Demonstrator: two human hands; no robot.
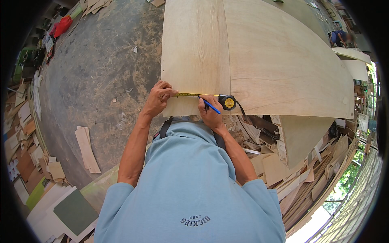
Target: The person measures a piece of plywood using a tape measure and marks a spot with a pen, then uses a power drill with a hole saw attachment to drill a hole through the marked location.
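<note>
A large pale plywood sheet (279, 60) lies before me, its near edge close to my waist. Across its near left part runs the yellow blade of a tape measure (228, 103), whose black case with a yellow disc rests on the wood. My left hand (159, 98) pinches the blade's end at the sheet's left edge. My right hand (209, 112) is closed round a blue pen (212, 107), its tip by the blade just left of the case. A thin line crosses the sheet lengthwise, to the right of my hands.
Stacked board offcuts (316, 178) lean at the lower right; more scrap pieces (30, 150) pile up at the far left. Two narrow strips (87, 150) lie on the dusty floor (93, 81). A person (342, 38) is at the far right. Beside the tape case trails a black strap (242, 108).
</note>
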